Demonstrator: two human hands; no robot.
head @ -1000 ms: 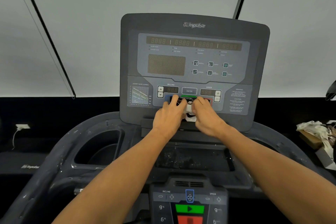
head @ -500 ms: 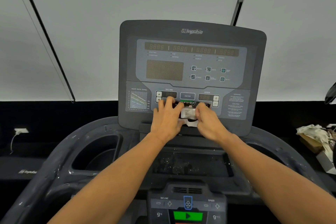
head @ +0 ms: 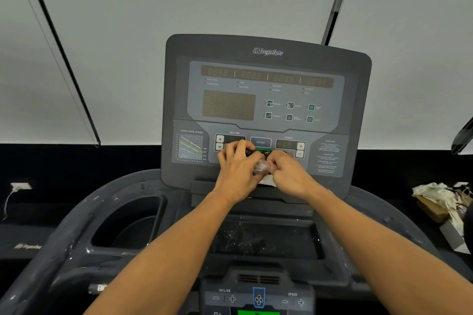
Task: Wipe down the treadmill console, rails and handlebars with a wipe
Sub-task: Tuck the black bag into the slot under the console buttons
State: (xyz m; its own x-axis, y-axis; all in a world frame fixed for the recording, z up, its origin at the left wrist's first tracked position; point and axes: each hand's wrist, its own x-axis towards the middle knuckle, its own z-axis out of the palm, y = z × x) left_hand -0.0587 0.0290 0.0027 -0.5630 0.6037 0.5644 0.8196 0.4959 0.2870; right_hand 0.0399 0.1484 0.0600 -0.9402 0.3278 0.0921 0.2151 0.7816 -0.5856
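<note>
The grey treadmill console stands upright in front of me, its display dark. Both my hands are raised in front of its lower button row. My left hand and my right hand together grip a small wipe packet, dark on top with a pale label. A white wipe hangs out below it, between the hands. The dusty curved handlebar rail sweeps round on the left and the rail on the right.
A deep cup holder sits at left and a speckled tray in the middle below the console. A lower control panel lies at the bottom edge. Crumpled cloth and boxes lie at right. A wall socket is at left.
The view has tilted upward, so the console sits lower in frame. Both hands stay together on the packet in front of the button row, fingers shifting slightly.
</note>
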